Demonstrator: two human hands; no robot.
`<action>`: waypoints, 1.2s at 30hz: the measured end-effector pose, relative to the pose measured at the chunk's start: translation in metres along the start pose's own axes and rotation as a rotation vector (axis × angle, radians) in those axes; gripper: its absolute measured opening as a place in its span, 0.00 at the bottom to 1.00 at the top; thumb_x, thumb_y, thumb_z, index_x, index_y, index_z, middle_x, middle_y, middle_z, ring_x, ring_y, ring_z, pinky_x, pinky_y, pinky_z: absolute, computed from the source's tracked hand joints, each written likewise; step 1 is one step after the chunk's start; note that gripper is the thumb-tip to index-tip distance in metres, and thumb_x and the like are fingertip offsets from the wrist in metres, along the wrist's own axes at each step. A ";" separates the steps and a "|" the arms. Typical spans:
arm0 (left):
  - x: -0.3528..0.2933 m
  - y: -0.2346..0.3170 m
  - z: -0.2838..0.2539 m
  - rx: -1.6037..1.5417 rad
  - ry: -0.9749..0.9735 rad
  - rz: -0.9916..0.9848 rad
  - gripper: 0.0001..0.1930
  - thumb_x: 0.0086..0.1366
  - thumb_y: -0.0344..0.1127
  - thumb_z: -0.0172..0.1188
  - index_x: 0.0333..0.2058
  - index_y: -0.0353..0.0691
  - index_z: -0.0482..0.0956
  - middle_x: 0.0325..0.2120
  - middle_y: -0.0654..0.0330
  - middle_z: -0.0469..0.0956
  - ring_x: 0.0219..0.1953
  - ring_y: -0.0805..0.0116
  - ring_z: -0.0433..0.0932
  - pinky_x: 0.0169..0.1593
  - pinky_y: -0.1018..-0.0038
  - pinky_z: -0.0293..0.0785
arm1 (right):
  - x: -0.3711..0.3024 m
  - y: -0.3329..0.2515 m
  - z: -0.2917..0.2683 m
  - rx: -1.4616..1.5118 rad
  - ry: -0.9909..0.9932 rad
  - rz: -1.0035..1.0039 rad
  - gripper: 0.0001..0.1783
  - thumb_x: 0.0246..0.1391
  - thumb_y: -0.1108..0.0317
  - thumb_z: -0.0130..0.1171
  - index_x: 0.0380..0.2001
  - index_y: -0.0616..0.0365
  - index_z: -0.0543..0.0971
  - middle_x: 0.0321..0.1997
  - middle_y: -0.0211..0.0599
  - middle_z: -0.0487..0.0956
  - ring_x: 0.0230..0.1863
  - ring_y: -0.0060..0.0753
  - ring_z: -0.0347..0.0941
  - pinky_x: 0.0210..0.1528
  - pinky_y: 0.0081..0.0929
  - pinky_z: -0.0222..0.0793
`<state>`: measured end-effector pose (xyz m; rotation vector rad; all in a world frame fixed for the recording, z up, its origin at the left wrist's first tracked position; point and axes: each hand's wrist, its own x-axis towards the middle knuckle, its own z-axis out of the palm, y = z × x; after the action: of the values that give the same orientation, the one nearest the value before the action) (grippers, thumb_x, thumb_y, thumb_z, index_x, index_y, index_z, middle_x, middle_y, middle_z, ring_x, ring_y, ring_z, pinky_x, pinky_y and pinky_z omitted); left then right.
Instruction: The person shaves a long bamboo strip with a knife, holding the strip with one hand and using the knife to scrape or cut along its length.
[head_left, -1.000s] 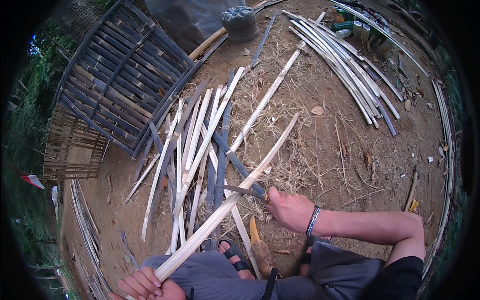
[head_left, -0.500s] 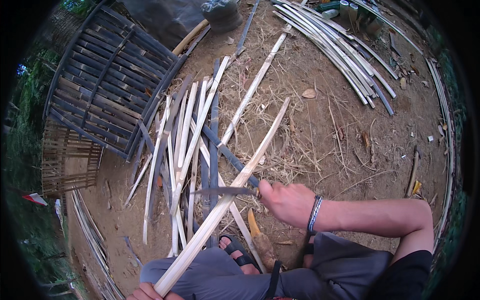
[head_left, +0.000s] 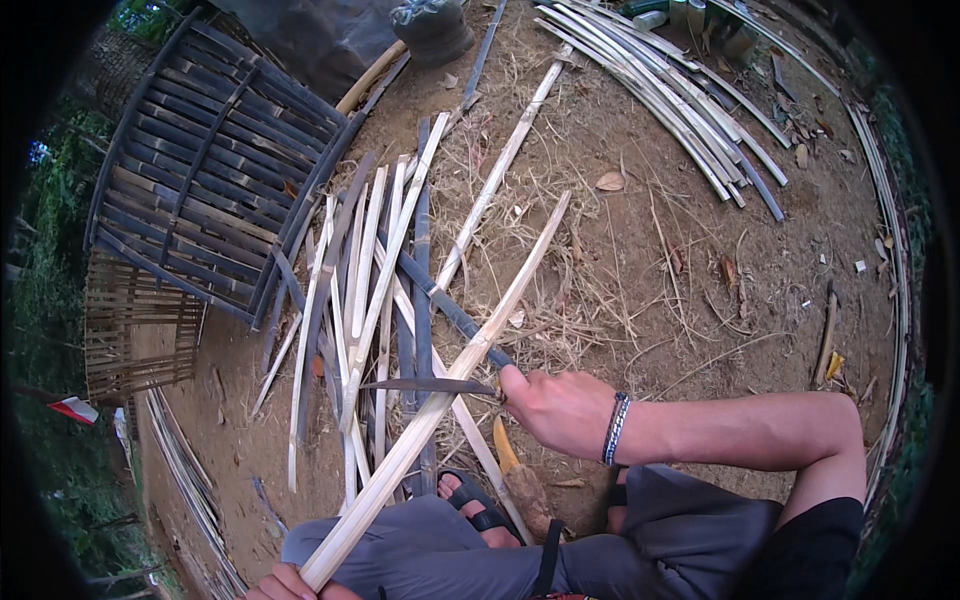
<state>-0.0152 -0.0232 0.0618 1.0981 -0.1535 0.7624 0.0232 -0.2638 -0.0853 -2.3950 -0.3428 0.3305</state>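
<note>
Dirt ground [head_left: 700,235], roomy rightward | slat pile [head_left: 398,257] left | knife [head_left: 408,384] crosses pale strip [head_left: 388,470]

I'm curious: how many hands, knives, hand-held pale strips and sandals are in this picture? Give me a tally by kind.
Hands: 2, the left hand and the right hand
Knives: 1, the knife in the right hand
Hand-held strips: 1, the pale strip in the left hand
Sandals: 2, one mostly hidden
Total: 6
</note>
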 end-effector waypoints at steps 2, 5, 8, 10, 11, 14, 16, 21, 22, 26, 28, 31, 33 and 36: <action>0.000 0.000 -0.003 0.048 0.029 0.003 0.25 0.70 0.50 0.33 0.13 0.52 0.50 0.08 0.72 0.45 0.10 0.78 0.44 0.18 0.80 0.46 | 0.008 0.020 -0.005 -0.010 -0.018 0.043 0.06 0.53 0.75 0.41 0.34 0.65 0.59 0.23 0.55 0.75 0.26 0.55 0.76 0.25 0.45 0.72; 0.000 -0.001 0.006 0.029 0.062 0.016 0.25 0.70 0.50 0.33 0.13 0.52 0.49 0.08 0.71 0.44 0.11 0.78 0.44 0.18 0.80 0.47 | 0.011 0.018 0.002 -0.038 -0.004 0.049 0.09 0.56 0.69 0.43 0.33 0.64 0.59 0.20 0.52 0.74 0.23 0.52 0.75 0.22 0.43 0.71; -0.002 0.001 0.003 -0.009 -0.008 0.006 0.25 0.70 0.50 0.33 0.13 0.51 0.50 0.08 0.71 0.45 0.10 0.78 0.44 0.19 0.79 0.47 | 0.009 0.019 0.008 -0.045 0.038 0.055 0.10 0.58 0.67 0.44 0.33 0.63 0.59 0.18 0.50 0.73 0.21 0.51 0.74 0.21 0.42 0.70; -0.003 0.003 0.002 0.022 0.008 0.008 0.25 0.70 0.50 0.33 0.13 0.51 0.50 0.08 0.71 0.45 0.10 0.78 0.44 0.18 0.79 0.47 | 0.012 0.037 0.005 -0.061 0.059 0.079 0.09 0.58 0.67 0.43 0.33 0.63 0.60 0.17 0.50 0.74 0.22 0.51 0.75 0.21 0.42 0.71; -0.003 0.001 0.003 0.032 0.014 0.011 0.25 0.70 0.50 0.33 0.13 0.51 0.50 0.08 0.71 0.45 0.10 0.78 0.44 0.18 0.79 0.47 | 0.021 0.055 -0.005 -0.027 0.068 0.143 0.10 0.58 0.67 0.43 0.33 0.64 0.59 0.17 0.49 0.74 0.22 0.53 0.75 0.22 0.43 0.71; -0.002 0.003 0.003 -0.040 -0.030 -0.016 0.25 0.70 0.50 0.33 0.13 0.51 0.50 0.08 0.71 0.45 0.10 0.78 0.44 0.19 0.79 0.47 | 0.010 0.047 0.007 0.036 0.006 0.166 0.11 0.58 0.66 0.44 0.33 0.63 0.60 0.18 0.51 0.74 0.22 0.54 0.75 0.22 0.44 0.71; 0.003 0.003 0.002 0.018 0.032 -0.046 0.25 0.70 0.50 0.33 0.12 0.51 0.50 0.08 0.71 0.46 0.10 0.78 0.44 0.19 0.79 0.47 | 0.008 0.020 0.006 0.010 0.009 0.054 0.13 0.58 0.63 0.45 0.34 0.63 0.60 0.20 0.52 0.74 0.22 0.54 0.74 0.22 0.44 0.71; 0.029 0.027 -0.008 -0.210 -0.023 -0.160 0.27 0.69 0.53 0.36 0.11 0.51 0.52 0.07 0.70 0.48 0.10 0.77 0.46 0.19 0.79 0.49 | 0.004 0.015 -0.006 0.003 -0.005 0.043 0.14 0.58 0.61 0.47 0.34 0.62 0.60 0.22 0.50 0.74 0.22 0.54 0.74 0.21 0.44 0.70; 0.035 0.037 -0.012 -0.282 -0.055 -0.158 0.27 0.68 0.54 0.37 0.11 0.50 0.52 0.07 0.70 0.48 0.10 0.77 0.47 0.19 0.79 0.49 | 0.005 0.013 -0.008 0.007 -0.026 0.052 0.15 0.58 0.61 0.47 0.34 0.62 0.60 0.23 0.50 0.74 0.22 0.53 0.74 0.21 0.44 0.70; 0.049 0.046 -0.027 -0.337 -0.168 -0.182 0.27 0.67 0.56 0.38 0.12 0.50 0.53 0.07 0.71 0.49 0.10 0.77 0.47 0.19 0.80 0.49 | -0.017 -0.009 -0.005 0.007 -0.082 -0.001 0.16 0.58 0.60 0.48 0.34 0.62 0.60 0.23 0.49 0.74 0.22 0.53 0.74 0.21 0.44 0.70; 0.046 0.036 -0.029 -0.368 -0.175 -0.083 0.26 0.65 0.58 0.44 0.13 0.49 0.54 0.09 0.71 0.51 0.10 0.79 0.49 0.17 0.83 0.50 | -0.023 0.000 -0.003 0.053 -0.085 0.053 0.17 0.58 0.58 0.47 0.34 0.62 0.60 0.25 0.53 0.73 0.23 0.55 0.73 0.22 0.44 0.70; 0.040 0.027 -0.034 -0.626 -0.160 0.092 0.24 0.59 0.54 0.57 0.15 0.48 0.58 0.10 0.72 0.56 0.11 0.82 0.56 0.17 0.87 0.56 | -0.036 -0.006 0.003 0.110 -0.110 0.107 0.17 0.59 0.58 0.46 0.35 0.63 0.59 0.28 0.55 0.72 0.24 0.58 0.72 0.22 0.45 0.70; 0.039 0.020 -0.030 -1.152 -0.033 0.202 0.22 0.53 0.50 0.66 0.16 0.47 0.62 0.11 0.73 0.60 0.13 0.84 0.62 0.19 0.90 0.61 | -0.039 -0.016 0.002 0.156 -0.086 0.030 0.17 0.59 0.59 0.46 0.35 0.63 0.59 0.28 0.55 0.72 0.24 0.58 0.72 0.23 0.46 0.70; 0.043 0.015 -0.022 -0.855 -0.257 -0.029 0.19 0.47 0.45 0.72 0.19 0.47 0.66 0.14 0.75 0.68 0.16 0.85 0.69 0.24 0.87 0.70 | -0.032 -0.006 0.002 0.122 -0.049 0.040 0.16 0.59 0.60 0.45 0.35 0.63 0.59 0.27 0.56 0.73 0.24 0.57 0.73 0.24 0.47 0.70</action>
<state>0.0016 0.0193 0.0825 0.3716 -0.6187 0.4424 -0.0087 -0.2688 -0.0781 -2.2799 -0.2888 0.4166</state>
